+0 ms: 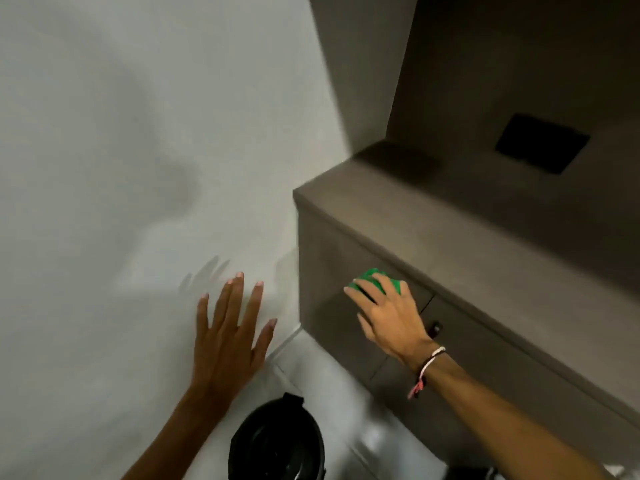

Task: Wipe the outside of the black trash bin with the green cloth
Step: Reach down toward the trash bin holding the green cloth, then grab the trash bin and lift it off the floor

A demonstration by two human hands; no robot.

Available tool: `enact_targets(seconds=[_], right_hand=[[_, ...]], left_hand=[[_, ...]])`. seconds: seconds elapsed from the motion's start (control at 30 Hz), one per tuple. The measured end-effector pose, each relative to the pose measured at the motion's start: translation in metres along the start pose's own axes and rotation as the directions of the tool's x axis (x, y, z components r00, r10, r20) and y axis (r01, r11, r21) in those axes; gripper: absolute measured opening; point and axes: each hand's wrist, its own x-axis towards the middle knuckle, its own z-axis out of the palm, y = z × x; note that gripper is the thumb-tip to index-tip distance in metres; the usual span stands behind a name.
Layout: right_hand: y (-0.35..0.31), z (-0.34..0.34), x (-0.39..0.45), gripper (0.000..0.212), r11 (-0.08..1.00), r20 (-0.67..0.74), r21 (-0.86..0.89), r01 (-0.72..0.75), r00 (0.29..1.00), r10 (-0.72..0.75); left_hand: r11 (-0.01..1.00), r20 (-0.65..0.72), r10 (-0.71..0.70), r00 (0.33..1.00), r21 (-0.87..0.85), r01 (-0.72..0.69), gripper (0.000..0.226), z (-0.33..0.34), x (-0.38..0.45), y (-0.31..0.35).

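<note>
The black trash bin (277, 441) stands on the pale floor at the bottom middle, seen from above with its round lid and a hinge tab at the back. My left hand (230, 336) is raised above and left of it, fingers spread flat against the white wall, holding nothing. My right hand (388, 313) is up and right of the bin, closed around the bunched green cloth (375, 278), which pokes out past my fingers against the grey tiled ledge front. Neither hand touches the bin.
A grey-brown tiled ledge (450, 237) runs diagonally along the right, with a black square plate (542, 143) on the wall above it. The white wall (121, 168) fills the left. Something dark (474, 472) lies at the bottom right edge.
</note>
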Motion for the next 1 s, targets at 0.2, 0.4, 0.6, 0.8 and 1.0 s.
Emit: enact_targets(seconds=[0.2, 0.4, 0.6, 0.8, 1.0], right_hand=[[-0.095, 0.187, -0.075, 0.046, 0.989, 0.186, 0.125, -0.077, 0.981, 0.053], [-0.11, 0.391, -0.17, 0.051, 0.978, 0.396, 0.075, -0.197, 0.905, 0.152], [-0.109, 0.532, -0.226, 0.048, 0.96, 0.43, 0.107, -0.258, 0.883, 0.189], [-0.119, 0.561, -0.226, 0.043, 0.768, 0.461, 0.374, -0.52, 0.823, 0.332], [-0.17, 0.529, -0.192, 0.041, 0.459, 0.47, 0.673, -0.581, 0.814, 0.342]], left_hand=[[0.998, 0.309, 0.038, 0.95, -0.066, -0.018, 0.066, 0.18, -0.107, -0.012], [0.977, 0.498, 0.214, 0.84, -0.132, -0.17, 0.068, 0.374, -0.163, -0.001], [0.972, 0.522, 0.23, 0.821, -0.161, -0.17, 0.067, 0.521, -0.158, 0.028], [0.966, 0.423, 0.133, 0.896, -0.259, -0.021, 0.046, 0.555, -0.172, 0.017], [0.922, 0.355, -0.184, 0.916, -0.26, 0.286, 0.042, 0.482, -0.266, -0.031]])
